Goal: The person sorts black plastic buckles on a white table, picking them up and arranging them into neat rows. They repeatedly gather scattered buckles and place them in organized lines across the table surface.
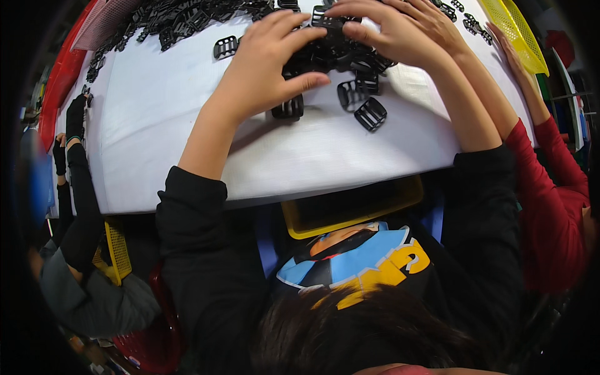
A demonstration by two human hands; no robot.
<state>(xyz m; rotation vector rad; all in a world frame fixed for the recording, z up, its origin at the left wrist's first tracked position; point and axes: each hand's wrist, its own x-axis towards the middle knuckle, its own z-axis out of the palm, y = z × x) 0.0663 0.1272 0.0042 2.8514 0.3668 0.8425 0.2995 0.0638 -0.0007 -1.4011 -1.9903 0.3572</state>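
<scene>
A small heap of black plastic strap buckles [331, 53] lies on the white-covered table between my hands. My left hand [265, 62] curves round the left side of the heap, thumb and fingers apart. From the right, my right hand [390, 34] reaches over the heap with its fingers stretched out and its thumb apart. No buckle shows in the grasp of either hand, though the fingertips partly cover the heap. Close by on the near side are a loose buckle [371, 114] and another buckle [289, 107] below my left thumb. One more buckle [225, 47] lies left of my left hand.
A larger pile of buckles [181, 25] spreads along the far left. A pink basket [103, 25] and a yellow basket [515, 37] stand at the table's sides. A red-sleeved co-worker's arm [478, 75] runs close beside my right arm. Below the edge sits a yellow bin [353, 206].
</scene>
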